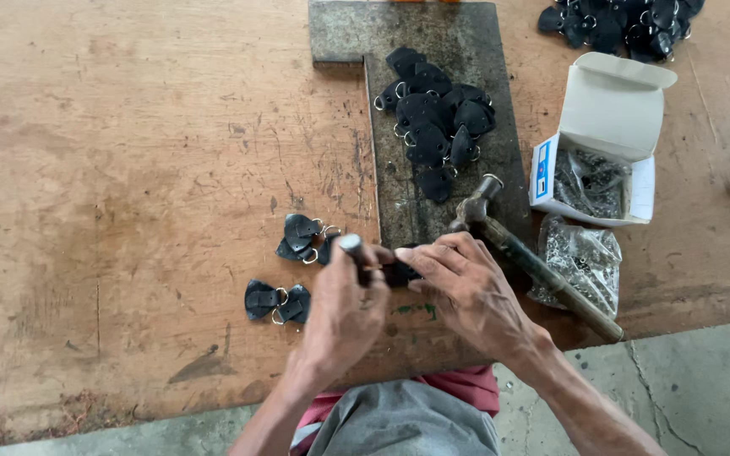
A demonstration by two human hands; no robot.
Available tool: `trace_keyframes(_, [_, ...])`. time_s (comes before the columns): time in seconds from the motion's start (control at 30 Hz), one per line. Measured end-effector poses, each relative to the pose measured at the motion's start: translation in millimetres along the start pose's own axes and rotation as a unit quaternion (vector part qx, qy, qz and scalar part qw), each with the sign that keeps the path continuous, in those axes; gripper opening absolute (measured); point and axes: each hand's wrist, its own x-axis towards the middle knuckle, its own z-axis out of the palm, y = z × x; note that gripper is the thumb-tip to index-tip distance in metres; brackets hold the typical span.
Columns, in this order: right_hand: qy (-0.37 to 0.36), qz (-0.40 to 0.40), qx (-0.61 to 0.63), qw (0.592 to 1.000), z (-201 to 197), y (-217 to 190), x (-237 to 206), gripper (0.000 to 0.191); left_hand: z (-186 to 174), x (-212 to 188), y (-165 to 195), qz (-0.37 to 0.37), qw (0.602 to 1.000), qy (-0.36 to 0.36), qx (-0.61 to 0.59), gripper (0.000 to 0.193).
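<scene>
At a worn wooden desk (128, 169), the left hand (344, 312) grips a metal punch (351, 247) while the right hand (466, 287) pinches a black leather tab (400, 272), a hammer (534, 262) lying just beside.

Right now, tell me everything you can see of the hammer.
The hammer lies flat on the dark slab, untouched by any fingers, just right of the right hand. Its worn metal head points up-left toward the pile of black leather tabs; the dull brownish handle runs down-right past the plastic bag of small metal parts, its end over the wooden table's edge.
</scene>
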Motion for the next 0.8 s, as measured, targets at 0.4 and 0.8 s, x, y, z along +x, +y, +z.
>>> trace_keyframes(0.4, [0.125,0.054,-0.135,0.982,9.0,32.9,57.5,0.031,-44.7,16.7,-5.1,0.138,0.949,0.099,0.265,0.033])
trace_keyframes(0.8, [0.106,0.301,-0.178,0.931,-85.6,137.9,-21.1,0.01,-36.5,14.5,14.9,-0.006,0.998,0.064,-0.008,0.03])
